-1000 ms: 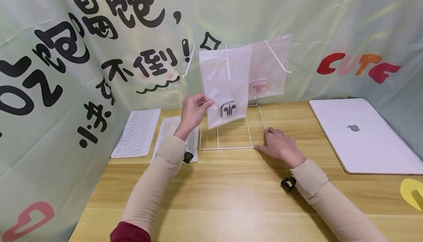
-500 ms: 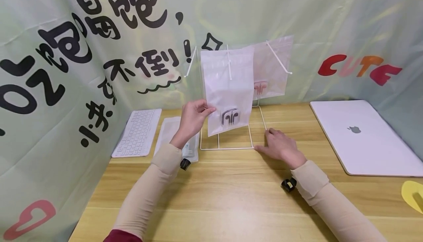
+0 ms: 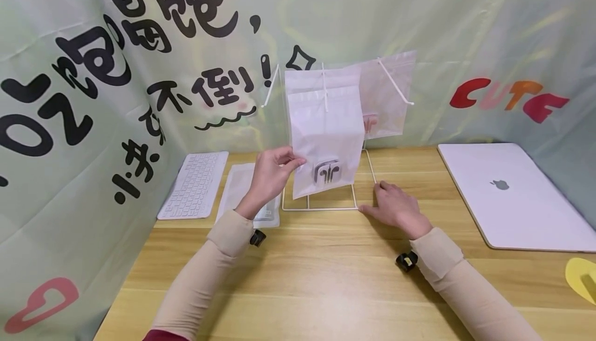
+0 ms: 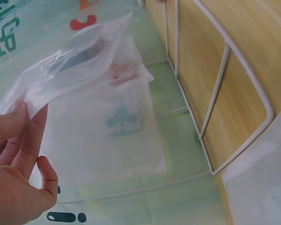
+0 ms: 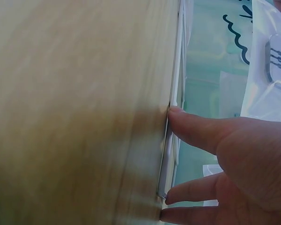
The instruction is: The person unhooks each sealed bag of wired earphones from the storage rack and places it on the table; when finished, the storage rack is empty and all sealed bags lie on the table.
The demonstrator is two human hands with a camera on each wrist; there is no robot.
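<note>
My left hand (image 3: 272,175) pinches the left edge of a translucent white zip bag (image 3: 326,142) with dark earphones in a case near its bottom. The bag stands in front of a second bag (image 4: 103,154) with bluish-green earphones, mostly hidden in the head view. Both overlap the middle prong (image 3: 324,79) of a white wire display rack (image 3: 326,209). My right hand (image 3: 395,206) touches the rack's front right base corner, thumb on the front wire and fingertips on the side wire. Further right on the rack hangs a bag (image 3: 393,85) with pink earphones.
A white keyboard (image 3: 194,186) lies at the back left. Beside it, a flat bag (image 3: 237,186) lies partly under the left forearm. A closed silver laptop (image 3: 517,196) lies on the right, with a yellow object (image 3: 579,279) in front. Printed cloth surrounds the wooden table (image 3: 326,289).
My left hand has moved the front bag down and toward me, so its top edge now shows below that of the bag behind. The right hand stays on the rack base.
</note>
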